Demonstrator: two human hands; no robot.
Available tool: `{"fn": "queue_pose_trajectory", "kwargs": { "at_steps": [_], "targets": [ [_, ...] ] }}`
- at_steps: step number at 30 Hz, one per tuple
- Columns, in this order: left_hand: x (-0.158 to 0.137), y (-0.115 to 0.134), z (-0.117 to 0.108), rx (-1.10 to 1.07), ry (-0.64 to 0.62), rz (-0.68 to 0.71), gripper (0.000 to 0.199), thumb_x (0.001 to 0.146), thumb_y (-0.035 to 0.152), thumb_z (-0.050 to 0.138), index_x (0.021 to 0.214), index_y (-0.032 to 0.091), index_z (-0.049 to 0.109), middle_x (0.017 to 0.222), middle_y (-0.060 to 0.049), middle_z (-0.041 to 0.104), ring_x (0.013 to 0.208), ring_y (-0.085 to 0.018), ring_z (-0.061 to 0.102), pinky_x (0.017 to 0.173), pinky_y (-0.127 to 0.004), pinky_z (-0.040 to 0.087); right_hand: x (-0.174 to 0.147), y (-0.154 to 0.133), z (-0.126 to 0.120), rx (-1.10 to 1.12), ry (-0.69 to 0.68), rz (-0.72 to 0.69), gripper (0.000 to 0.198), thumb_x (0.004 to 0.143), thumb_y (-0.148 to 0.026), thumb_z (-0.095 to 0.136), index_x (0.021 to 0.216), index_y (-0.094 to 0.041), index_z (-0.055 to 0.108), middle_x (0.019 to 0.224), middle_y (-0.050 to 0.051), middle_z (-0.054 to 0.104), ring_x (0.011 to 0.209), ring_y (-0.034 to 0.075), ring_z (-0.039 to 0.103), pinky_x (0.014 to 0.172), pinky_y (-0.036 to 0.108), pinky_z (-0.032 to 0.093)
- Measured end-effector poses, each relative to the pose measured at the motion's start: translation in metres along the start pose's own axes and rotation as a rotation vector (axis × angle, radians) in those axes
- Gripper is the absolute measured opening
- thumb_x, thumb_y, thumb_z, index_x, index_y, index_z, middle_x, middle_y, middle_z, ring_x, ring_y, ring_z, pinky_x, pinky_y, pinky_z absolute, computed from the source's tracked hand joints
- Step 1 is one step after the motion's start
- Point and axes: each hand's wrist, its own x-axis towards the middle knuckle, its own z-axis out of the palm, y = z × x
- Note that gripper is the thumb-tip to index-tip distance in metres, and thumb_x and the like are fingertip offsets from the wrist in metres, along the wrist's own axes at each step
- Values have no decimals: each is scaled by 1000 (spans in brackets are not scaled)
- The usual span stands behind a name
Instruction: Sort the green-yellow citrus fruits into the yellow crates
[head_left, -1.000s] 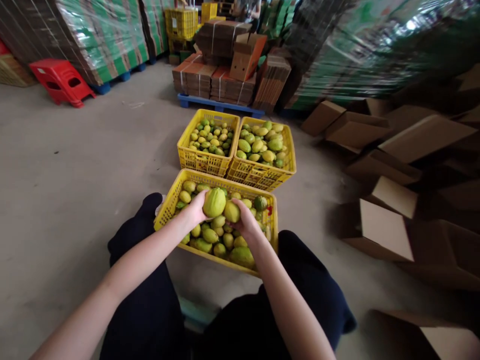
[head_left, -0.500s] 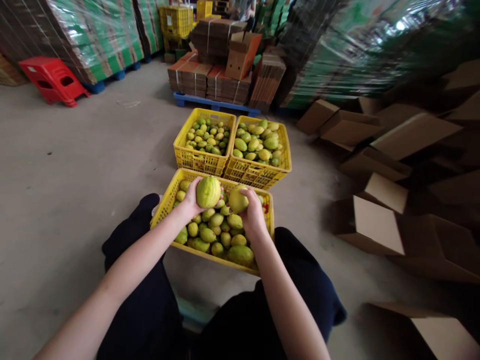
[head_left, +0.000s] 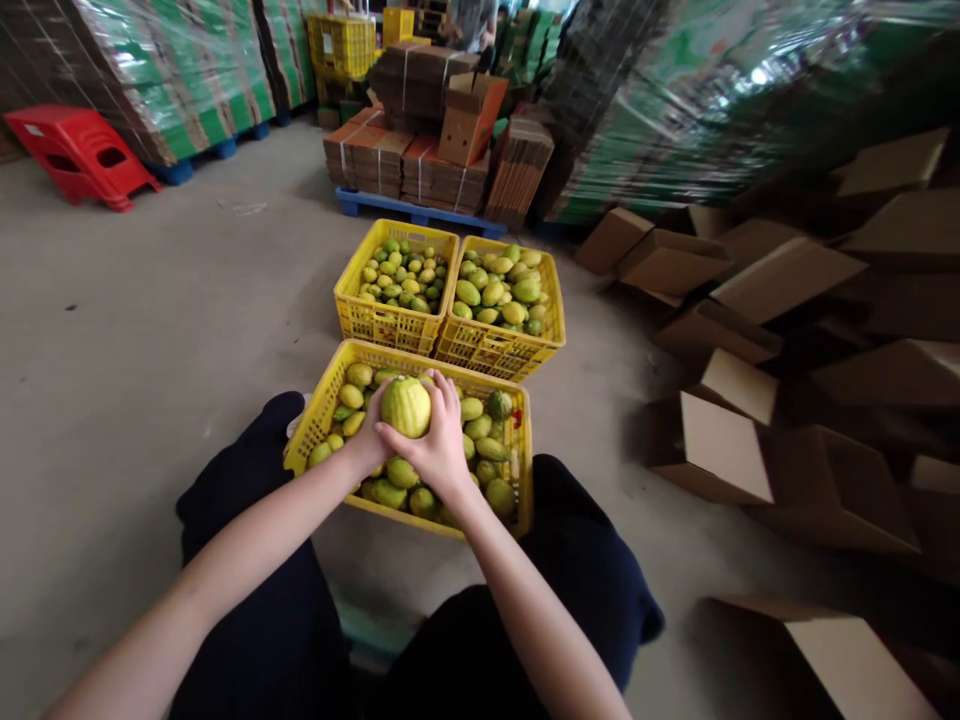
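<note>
A large, ridged yellow-green lemon [head_left: 406, 406] is held between my two hands above the near yellow crate [head_left: 529, 470]. My left hand [head_left: 367, 442] cups its left side, with most of its fingers hidden behind the fruit. My right hand [head_left: 439, 445] wraps round its right side, its thumb across the lower front. Underneath, the crate is filled with green and yellow lemons [head_left: 403, 473] of mixed sizes. It stands between my knees.
Just beyond stand two more yellow crates, a left one [head_left: 390, 322] with smaller lemons and a right one [head_left: 499, 352] with larger ones. Open cardboard boxes [head_left: 724, 445] lie heaped on the right. A red stool [head_left: 82, 155], a blue pallet [head_left: 420, 212] of flattened cartons and a person [head_left: 471, 25] are farther back.
My right hand no longer holds the second lemon; it has moved left onto the ridged lemon in my left hand. The view has turned slightly to the right.
</note>
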Motion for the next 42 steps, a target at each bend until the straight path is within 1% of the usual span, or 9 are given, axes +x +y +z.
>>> {"fn": "queue_pose_trajectory", "kwargs": {
  "at_steps": [3, 8, 13, 18, 23, 30, 35, 39, 42],
  "targets": [
    [5, 0, 0, -247, -25, -15, 26, 87, 40, 61, 101, 20, 69, 97, -5, 75, 110, -28, 69, 96, -39, 56, -4, 0, -1, 91, 87, -134, 68, 67, -39, 80, 127, -21, 52, 142, 17, 58, 149, 40, 37, 122, 63, 28],
    [25, 23, 12, -362, -62, -92, 40, 85, 53, 53, 72, 18, 68, 68, -6, 69, 80, -26, 72, 80, -37, 59, -4, 1, -31, 290, 203, -330, 60, 70, -24, 76, 124, -28, 50, 119, 7, 71, 109, 29, 70, 97, 47, 56],
    [16, 38, 5, 124, -24, 427, 44, 85, 52, 48, 59, 22, 65, 63, -5, 66, 75, -22, 68, 76, -32, 54, 5, 10, -59, 225, 243, -445, 54, 66, -15, 71, 117, -29, 59, 115, 5, 71, 107, 29, 69, 96, 46, 56],
    [1, 39, 3, 454, 97, 848, 39, 88, 39, 44, 63, 23, 69, 69, -4, 70, 71, -20, 64, 73, -32, 50, 11, 17, -46, 267, 233, -469, 54, 63, -12, 68, 113, -29, 59, 111, 4, 70, 104, 28, 68, 95, 47, 55],
    [-3, 40, 6, 514, 47, 900, 38, 88, 40, 43, 63, 24, 67, 69, -5, 72, 71, -21, 65, 74, -34, 50, 13, 17, -37, 247, 231, -488, 58, 61, -10, 66, 115, -28, 59, 113, 5, 70, 106, 29, 67, 96, 48, 54],
    [-3, 41, 6, 481, 30, 780, 39, 83, 47, 45, 61, 24, 67, 70, -7, 70, 75, -23, 65, 80, -36, 52, 12, 17, -41, 242, 223, -482, 54, 62, -12, 67, 113, -28, 61, 113, 6, 71, 106, 30, 67, 96, 50, 54],
    [9, 51, 11, 42, -13, 199, 49, 89, 53, 39, 64, 20, 66, 70, -9, 69, 83, -26, 70, 79, -34, 57, 11, 2, -44, 571, 201, -107, 52, 59, -20, 82, 107, -28, 63, 103, 0, 70, 94, 23, 67, 88, 40, 56],
    [15, 57, 13, -305, 27, -329, 42, 96, 41, 39, 96, 13, 70, 76, -11, 72, 74, -26, 72, 64, -37, 62, 21, -1, -46, 1184, 54, 533, 36, 73, -37, 74, 103, -25, 60, 85, 1, 68, 67, 18, 64, 46, 24, 48],
    [17, 57, 12, -337, 53, -469, 36, 99, 33, 41, 115, 11, 65, 74, -10, 71, 61, -21, 70, 51, -29, 60, 31, 7, -49, 1494, -17, 1006, 27, 84, -43, 61, 98, -20, 58, 72, 5, 64, 56, 17, 58, 32, 18, 36]
  ]
}}
